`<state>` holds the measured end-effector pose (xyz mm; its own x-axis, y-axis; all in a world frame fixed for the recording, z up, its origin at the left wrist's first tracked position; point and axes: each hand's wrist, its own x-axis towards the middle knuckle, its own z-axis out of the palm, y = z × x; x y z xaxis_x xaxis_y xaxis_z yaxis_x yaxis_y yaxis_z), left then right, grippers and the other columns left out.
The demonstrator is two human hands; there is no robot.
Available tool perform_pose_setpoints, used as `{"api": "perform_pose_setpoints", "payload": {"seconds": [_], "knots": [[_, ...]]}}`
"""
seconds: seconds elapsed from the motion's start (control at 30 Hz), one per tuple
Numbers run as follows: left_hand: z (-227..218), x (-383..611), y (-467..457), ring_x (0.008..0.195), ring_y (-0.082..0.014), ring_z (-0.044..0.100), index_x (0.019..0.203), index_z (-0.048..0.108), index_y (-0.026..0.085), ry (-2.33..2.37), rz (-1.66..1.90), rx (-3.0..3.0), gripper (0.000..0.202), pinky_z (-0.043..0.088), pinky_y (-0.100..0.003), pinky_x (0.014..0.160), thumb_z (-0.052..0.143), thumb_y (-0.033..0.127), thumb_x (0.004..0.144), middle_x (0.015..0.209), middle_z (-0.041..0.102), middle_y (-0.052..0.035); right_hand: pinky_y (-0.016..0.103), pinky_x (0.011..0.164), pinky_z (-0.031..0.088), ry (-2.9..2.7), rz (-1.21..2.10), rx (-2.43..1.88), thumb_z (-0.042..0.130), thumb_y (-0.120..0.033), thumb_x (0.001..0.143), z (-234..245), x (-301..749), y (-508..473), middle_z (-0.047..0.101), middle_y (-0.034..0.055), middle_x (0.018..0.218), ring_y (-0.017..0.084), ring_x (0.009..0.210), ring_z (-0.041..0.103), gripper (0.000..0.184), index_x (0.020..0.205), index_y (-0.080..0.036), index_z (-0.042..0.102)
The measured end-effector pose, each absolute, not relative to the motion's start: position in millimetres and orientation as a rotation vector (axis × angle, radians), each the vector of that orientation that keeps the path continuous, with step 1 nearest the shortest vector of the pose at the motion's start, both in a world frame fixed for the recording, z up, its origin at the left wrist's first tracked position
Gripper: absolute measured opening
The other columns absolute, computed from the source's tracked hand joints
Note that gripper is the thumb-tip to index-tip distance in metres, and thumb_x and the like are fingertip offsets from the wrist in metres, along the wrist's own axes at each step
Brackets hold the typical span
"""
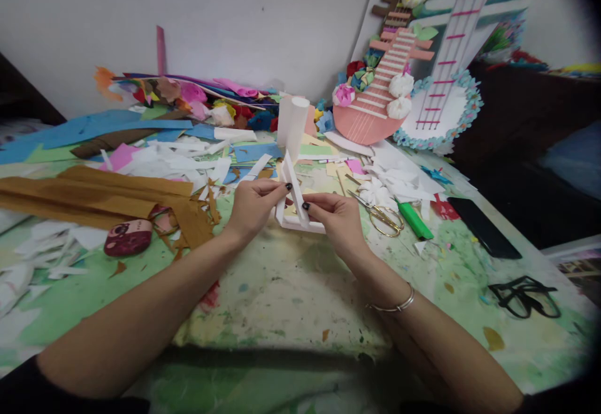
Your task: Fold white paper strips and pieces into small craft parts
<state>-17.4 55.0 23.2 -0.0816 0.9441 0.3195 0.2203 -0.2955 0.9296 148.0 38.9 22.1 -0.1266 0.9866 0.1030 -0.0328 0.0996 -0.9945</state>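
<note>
Over the middle of the table, my left hand and my right hand face each other with thumbs and fingers pinched on a folded white paper strip. One length of the strip slants up between the two thumbs, and another runs level beneath it toward my right fingers. Whether these are one piece or two I cannot tell. Just behind stands a white paper roll. Gold-handled scissors lie open to the right of my right hand, beside a green tool.
Brown paper, white scraps and a dark red case lie left. A black phone and glasses lie right. Paper instruments, one pink and one white, lean against the wall. Paper flowers line the back.
</note>
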Motion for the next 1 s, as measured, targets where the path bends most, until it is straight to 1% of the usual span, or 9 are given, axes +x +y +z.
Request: {"api": "perform_pose_setpoints", "payload": {"seconds": [0.13, 0.23, 0.4, 0.57, 0.67, 0.83, 1.0], "knots": [[23.4, -16.7, 54.3, 0.059, -0.0150, 0.064, 0.067, 0.076, 0.017, 1.303, 1.410, 1.481, 0.017, 0.049, -0.024, 0.058, 0.067, 0.029, 0.073, 0.064, 0.073, -0.0025, 0.034, 0.072, 0.058, -1.324, 1.209, -1.076, 0.073, -0.026, 0.069, 19.0, 147.0, 40.4, 0.078, 0.0075, 0.085, 0.019, 0.076, 0.072, 0.021, 0.088, -0.017, 0.078], [20.6, -16.5, 55.8, 0.055, -0.0152, 0.066, 0.070, 0.075, 0.016, 1.268, 1.405, 1.426, 0.014, 0.050, -0.023, 0.054, 0.070, 0.029, 0.071, 0.067, 0.073, -0.0036, 0.034, 0.071, 0.058, -1.297, 1.211, -1.098, 0.076, -0.025, 0.064, 17.7, 147.0, 42.0, 0.077, 0.0058, 0.078, 0.019, 0.072, 0.071, 0.019, 0.082, -0.017, 0.078], [17.9, -17.1, 57.6, 0.056, -0.0147, 0.066, 0.071, 0.073, 0.015, 1.220, 1.404, 1.410, 0.016, 0.052, -0.023, 0.054, 0.074, 0.031, 0.069, 0.067, 0.071, -0.0044, 0.034, 0.069, 0.058, -1.240, 1.255, -1.122, 0.081, -0.025, 0.059, 19.4, 148.1, 43.9, 0.075, 0.0044, 0.070, 0.017, 0.066, 0.070, 0.020, 0.076, -0.017, 0.076], [19.4, -16.4, 56.6, 0.053, -0.0130, 0.064, 0.069, 0.071, 0.014, 1.227, 1.413, 1.384, 0.017, 0.051, -0.022, 0.053, 0.073, 0.031, 0.070, 0.062, 0.067, -0.0023, 0.033, 0.069, 0.058, -1.267, 1.230, -1.100, 0.080, -0.024, 0.059, 20.5, 147.6, 43.3, 0.075, 0.0034, 0.071, 0.015, 0.065, 0.070, 0.018, 0.076, -0.018, 0.075], [19.2, -16.2, 57.5, 0.053, -0.0127, 0.064, 0.070, 0.070, 0.014, 1.217, 1.423, 1.361, 0.020, 0.053, -0.023, 0.054, 0.075, 0.033, 0.069, 0.064, 0.067, -0.0017, 0.033, 0.069, 0.059, -1.290, 1.229, -1.086, 0.080, -0.025, 0.060, 19.9, 147.4, 42.8, 0.075, 0.0027, 0.069, 0.016, 0.065, 0.071, 0.017, 0.075, -0.018, 0.075], [15.4, -16.3, 60.5, 0.055, -0.0138, 0.066, 0.071, 0.070, 0.013, 1.150, 1.388, 1.321, 0.026, 0.054, -0.024, 0.056, 0.078, 0.037, 0.066, 0.066, 0.068, -0.0025, 0.033, 0.071, 0.059, -1.327, 1.215, -1.064, 0.078, -0.026, 0.062, 16.9, 147.6, 44.0, 0.075, 0.0031, 0.071, 0.017, 0.067, 0.071, 0.021, 0.081, -0.018, 0.074], [13.4, -16.7, 61.4, 0.055, -0.0127, 0.065, 0.071, 0.070, 0.014, 1.145, 1.397, 1.312, 0.022, 0.055, -0.024, 0.056, 0.078, 0.034, 0.066, 0.068, 0.069, -0.0024, 0.033, 0.072, 0.057, -1.370, 1.221, -1.039, 0.076, -0.025, 0.065, 14.8, 147.4, 45.1, 0.073, 0.0022, 0.072, 0.014, 0.067, 0.068, 0.021, 0.084, -0.018, 0.073]]}}
